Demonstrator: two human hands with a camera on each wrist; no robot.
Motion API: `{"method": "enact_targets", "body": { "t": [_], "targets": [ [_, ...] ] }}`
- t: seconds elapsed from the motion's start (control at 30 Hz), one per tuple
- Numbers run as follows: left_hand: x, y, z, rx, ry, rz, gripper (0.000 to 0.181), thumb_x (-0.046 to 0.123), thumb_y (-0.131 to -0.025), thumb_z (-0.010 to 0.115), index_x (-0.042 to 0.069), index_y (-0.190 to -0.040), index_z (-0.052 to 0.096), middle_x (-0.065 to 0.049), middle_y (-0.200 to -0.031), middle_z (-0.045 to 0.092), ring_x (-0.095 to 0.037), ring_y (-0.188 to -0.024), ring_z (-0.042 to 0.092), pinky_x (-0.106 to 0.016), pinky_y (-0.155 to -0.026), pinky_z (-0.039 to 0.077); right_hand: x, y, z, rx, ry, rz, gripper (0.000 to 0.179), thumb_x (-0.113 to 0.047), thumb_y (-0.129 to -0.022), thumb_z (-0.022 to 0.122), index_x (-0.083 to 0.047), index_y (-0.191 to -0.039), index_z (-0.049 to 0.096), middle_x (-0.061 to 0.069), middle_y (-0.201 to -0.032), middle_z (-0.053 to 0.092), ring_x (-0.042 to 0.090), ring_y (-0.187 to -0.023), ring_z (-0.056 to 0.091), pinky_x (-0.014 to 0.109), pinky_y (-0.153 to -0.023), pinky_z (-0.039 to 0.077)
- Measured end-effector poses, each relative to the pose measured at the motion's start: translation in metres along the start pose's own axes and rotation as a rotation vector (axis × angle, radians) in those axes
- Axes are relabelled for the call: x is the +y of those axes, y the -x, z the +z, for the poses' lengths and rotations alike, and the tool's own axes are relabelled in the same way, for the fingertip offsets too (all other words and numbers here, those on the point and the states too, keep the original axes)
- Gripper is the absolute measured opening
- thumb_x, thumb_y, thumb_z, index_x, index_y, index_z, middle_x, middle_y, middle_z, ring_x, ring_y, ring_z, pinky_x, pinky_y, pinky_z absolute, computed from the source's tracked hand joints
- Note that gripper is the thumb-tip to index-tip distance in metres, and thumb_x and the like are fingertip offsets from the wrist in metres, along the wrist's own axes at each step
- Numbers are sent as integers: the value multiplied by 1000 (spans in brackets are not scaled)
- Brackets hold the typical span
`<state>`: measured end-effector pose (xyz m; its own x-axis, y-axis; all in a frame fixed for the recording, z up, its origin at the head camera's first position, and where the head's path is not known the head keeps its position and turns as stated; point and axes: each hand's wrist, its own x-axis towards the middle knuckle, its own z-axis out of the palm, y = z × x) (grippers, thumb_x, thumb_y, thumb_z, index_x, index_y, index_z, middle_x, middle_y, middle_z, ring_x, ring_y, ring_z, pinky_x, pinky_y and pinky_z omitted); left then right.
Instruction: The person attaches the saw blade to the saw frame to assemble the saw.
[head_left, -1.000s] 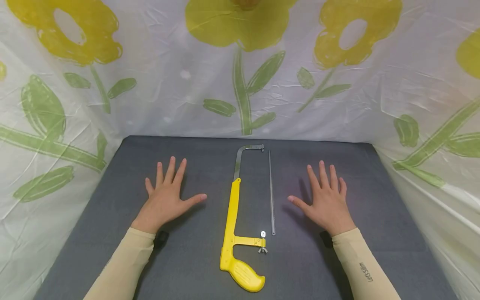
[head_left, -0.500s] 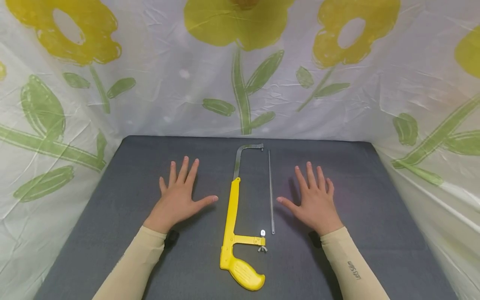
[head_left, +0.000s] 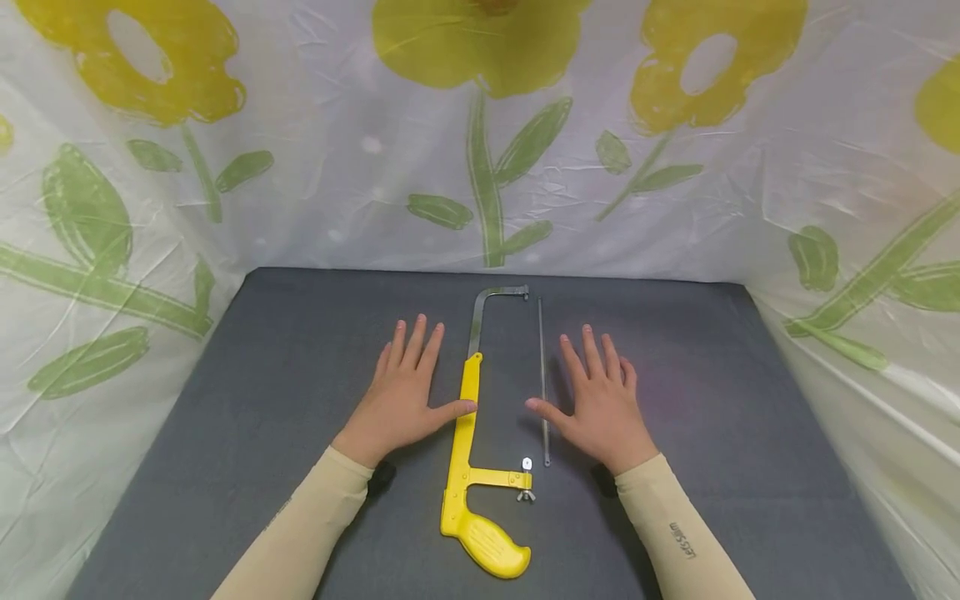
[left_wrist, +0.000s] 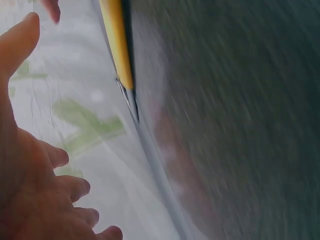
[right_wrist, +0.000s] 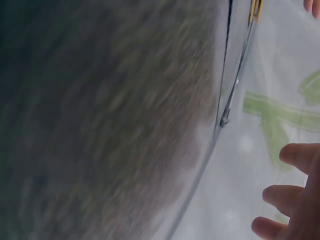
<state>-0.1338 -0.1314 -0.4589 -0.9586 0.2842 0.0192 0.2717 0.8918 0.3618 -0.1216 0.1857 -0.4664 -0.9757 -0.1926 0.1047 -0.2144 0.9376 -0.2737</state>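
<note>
A hacksaw frame (head_left: 463, 433) with a yellow handle and a steel front arm lies in the middle of the table in the head view. Just right of it is a thin grey hacksaw blade (head_left: 543, 375), lying separate and lengthwise. My left hand (head_left: 397, 404) is spread over the frame's left side, its thumb overlapping the yellow bar from above. On the other side my right hand (head_left: 603, 408) hovers with fingers spread, the thumb crossing over the blade. Neither hand holds anything. The left wrist view shows the yellow frame (left_wrist: 116, 40) beyond the fingers.
A wing nut (head_left: 526, 496) sits on the frame's lower yellow bracket. Dark grey cloth covers the table (head_left: 712, 517). Behind and at both sides hangs a white curtain (head_left: 315, 167) printed with yellow flowers.
Both hands have moved inward, the left to the right and the right to the left, so the thumbs now overlap the frame and the blade. The tool parts stay put.
</note>
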Motion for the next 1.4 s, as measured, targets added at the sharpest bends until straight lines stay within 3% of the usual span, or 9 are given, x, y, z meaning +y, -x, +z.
{"method": "enact_targets", "body": {
  "t": [0.37,0.6,0.9,1.2,1.4],
  "targets": [
    [30,-4,6,-58,22,48,126,87,-89,62,15,-176,5,-13,-183,-7,-41,-170,-6,-67,-133,16,-16,-4,1,-46,-15,-37,110,-78,-93,65,-18,-174,24,18,-183,10,48,-165,23,74,-124,27],
    [35,-6,10,-93,41,66,118,80,-93,64,14,-176,12,-17,-183,3,-45,-168,15,-67,-129,28,-24,-3,-1,-124,-76,-54,104,-60,-94,79,-16,-173,28,21,-181,17,51,-155,42,74,-121,33],
    [45,-10,15,-138,82,66,107,79,-97,58,16,-175,20,-15,-182,17,-40,-164,32,-64,-122,42,-31,-8,-4,-176,-150,-53,90,-53,-97,78,-12,-168,41,26,-174,32,49,-153,46,68,-117,45],
    [48,-9,19,-124,63,65,103,77,-98,60,13,-173,28,-16,-180,23,-41,-161,36,-61,-123,43,-33,-10,-5,-192,-164,-53,82,-50,-99,77,-10,-164,47,26,-170,41,46,-147,55,62,-113,51],
    [48,-7,20,-100,58,73,99,68,-99,67,11,-171,32,-18,-176,31,-40,-155,44,-57,-117,49,-33,-10,-6,-191,-167,-53,80,-50,-98,77,-8,-161,51,26,-167,45,45,-143,58,62,-112,52]
  ]
}}
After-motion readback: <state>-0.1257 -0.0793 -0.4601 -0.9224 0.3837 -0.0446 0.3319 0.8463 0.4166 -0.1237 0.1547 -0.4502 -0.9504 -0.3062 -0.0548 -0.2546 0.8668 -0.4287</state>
